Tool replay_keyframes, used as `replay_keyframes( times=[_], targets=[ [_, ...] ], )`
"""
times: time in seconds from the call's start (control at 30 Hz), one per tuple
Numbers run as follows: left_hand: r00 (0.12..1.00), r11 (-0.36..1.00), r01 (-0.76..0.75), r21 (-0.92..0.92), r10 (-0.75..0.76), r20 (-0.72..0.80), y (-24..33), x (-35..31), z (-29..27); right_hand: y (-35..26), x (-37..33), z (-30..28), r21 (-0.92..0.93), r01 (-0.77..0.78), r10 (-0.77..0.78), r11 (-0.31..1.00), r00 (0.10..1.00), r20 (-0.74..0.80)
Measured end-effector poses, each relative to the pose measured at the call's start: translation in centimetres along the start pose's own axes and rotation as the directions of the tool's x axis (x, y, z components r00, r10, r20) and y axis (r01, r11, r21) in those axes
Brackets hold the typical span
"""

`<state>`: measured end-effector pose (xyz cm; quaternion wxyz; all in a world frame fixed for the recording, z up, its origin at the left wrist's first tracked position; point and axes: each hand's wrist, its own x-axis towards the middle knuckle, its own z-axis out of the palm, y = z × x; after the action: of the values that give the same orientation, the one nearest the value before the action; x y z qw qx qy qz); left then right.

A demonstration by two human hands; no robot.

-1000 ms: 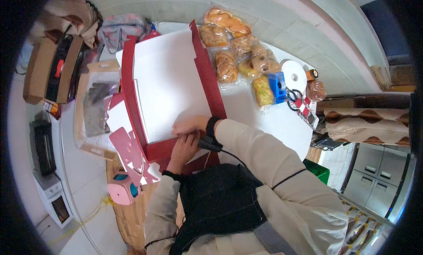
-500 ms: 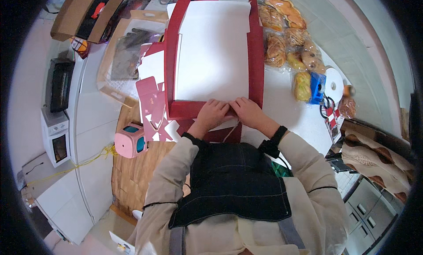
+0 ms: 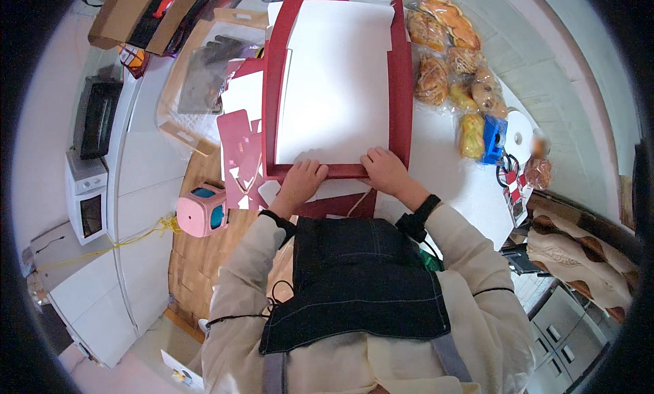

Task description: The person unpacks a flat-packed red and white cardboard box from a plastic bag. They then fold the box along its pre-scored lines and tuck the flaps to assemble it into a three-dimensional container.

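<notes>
A dark red cardboard box (image 3: 403, 115) with a white inside lies in front of me, partly folded. Its side walls stand up, and the folded near wall runs beneath my fingers. My left hand (image 3: 300, 185) grips this near wall left of its middle, fingertips curled over onto the inside. Toward the right near corner, my right hand (image 3: 387, 170) holds the same wall, fingers bent over its top. The thumbs are mostly hidden. More red and white card pieces (image 3: 240, 138) lie flat at the box's left, with a cord on them.
Wrapped breads (image 3: 436, 77) line the table's right side, near a blue tape dispenser (image 3: 493, 139), a white roll (image 3: 519, 130) and scissors (image 3: 507, 168). A wooden tray (image 3: 178, 94) sits at the left. A pink stool (image 3: 199, 213) stands on the floor.
My hands have moved apart along the near wall: the left has slid leftward, the right slightly rightward. The near wall now looks narrower, folded down over the edge.
</notes>
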<state>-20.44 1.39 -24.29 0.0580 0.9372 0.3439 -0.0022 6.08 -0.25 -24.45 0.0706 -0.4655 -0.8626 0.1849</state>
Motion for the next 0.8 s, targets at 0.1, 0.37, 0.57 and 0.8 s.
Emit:
replay_keyframes(
  times=[0.1,0.37,0.57,0.8],
  targets=[
    [0.996,0.997,-0.065,-0.041,0.067,0.052,-1.1,0.0,0.0,-1.8,0.2,0.2,-0.135,0.039,-0.054,0.990,0.993,-0.106],
    [0.970,0.999,0.043,0.020,-0.047,0.238,0.8,1.1,-0.9,-2.0,0.7,2.1,-0.248,0.013,-0.055,0.969,0.985,-0.164],
    [0.989,0.992,-0.127,-0.027,0.125,-0.075,4.0,3.7,0.9,-1.2,0.6,2.2,-0.073,0.006,-0.003,0.997,0.999,0.036],
    [0.994,0.992,-0.110,-0.061,0.109,-0.022,4.4,4.1,0.6,6.0,-0.7,-6.6,0.134,-0.468,0.483,0.874,0.802,-0.352]
  ],
)
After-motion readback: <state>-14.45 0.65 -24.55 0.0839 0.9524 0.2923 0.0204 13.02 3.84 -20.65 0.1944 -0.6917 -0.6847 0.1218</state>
